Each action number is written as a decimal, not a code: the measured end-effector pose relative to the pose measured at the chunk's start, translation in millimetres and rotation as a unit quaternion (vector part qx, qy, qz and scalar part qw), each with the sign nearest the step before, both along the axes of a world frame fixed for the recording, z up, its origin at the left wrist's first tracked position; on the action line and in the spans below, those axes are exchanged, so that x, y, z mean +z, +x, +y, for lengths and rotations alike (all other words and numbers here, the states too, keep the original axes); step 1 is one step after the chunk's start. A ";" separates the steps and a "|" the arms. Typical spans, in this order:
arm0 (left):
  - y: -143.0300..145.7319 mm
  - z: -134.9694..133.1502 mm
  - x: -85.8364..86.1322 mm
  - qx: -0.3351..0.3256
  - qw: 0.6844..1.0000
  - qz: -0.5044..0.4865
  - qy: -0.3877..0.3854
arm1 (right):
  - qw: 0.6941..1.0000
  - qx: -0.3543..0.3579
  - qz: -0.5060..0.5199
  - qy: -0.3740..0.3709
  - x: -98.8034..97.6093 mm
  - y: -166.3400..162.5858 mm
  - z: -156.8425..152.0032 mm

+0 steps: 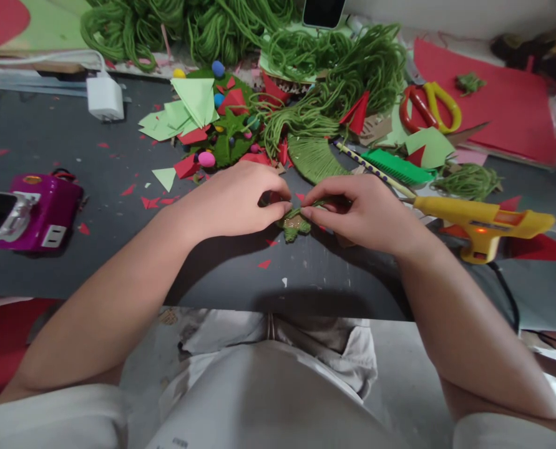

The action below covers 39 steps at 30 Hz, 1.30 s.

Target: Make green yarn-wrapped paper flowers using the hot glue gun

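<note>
My left hand (238, 201) and my right hand (364, 211) meet at the middle of the dark table (118, 249). Both pinch a small cardboard shape wrapped in green yarn (295, 224), which rests on the table between my fingertips. The fingers of each hand are curled and pressed together on it, and they hide part of the shape. Just behind my hands lies a fan-shaped piece wound with green yarn (312, 159).
A yellow glue gun (483, 223) lies right of my right hand, its cord trailing off the edge. Green yarn bundles (352, 68), red and green paper scraps, pompoms, scissors (430, 106), a green comb (397, 167), red felt (493, 106), a white charger (104, 96) and a purple device (29, 212) surround me.
</note>
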<state>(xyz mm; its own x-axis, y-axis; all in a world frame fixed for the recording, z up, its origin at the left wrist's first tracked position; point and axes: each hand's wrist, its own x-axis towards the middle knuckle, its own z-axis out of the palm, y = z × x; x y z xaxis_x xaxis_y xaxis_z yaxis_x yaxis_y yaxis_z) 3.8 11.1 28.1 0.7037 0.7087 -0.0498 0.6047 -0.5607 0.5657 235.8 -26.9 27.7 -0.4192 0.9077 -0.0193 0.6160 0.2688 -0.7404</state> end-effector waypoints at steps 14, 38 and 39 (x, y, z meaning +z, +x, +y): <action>2.0 -2.4 2.8 0.030 0.999 0.017 -0.027 | 1.000 0.012 0.000 0.014 0.0 0.8 -1.1; -10.3 6.1 5.6 0.052 0.998 0.010 -0.037 | 0.998 0.057 0.004 0.031 5.3 2.7 -0.9; -11.8 7.2 4.9 0.051 0.998 0.015 -0.036 | 0.998 0.059 0.005 0.032 4.6 3.0 -0.6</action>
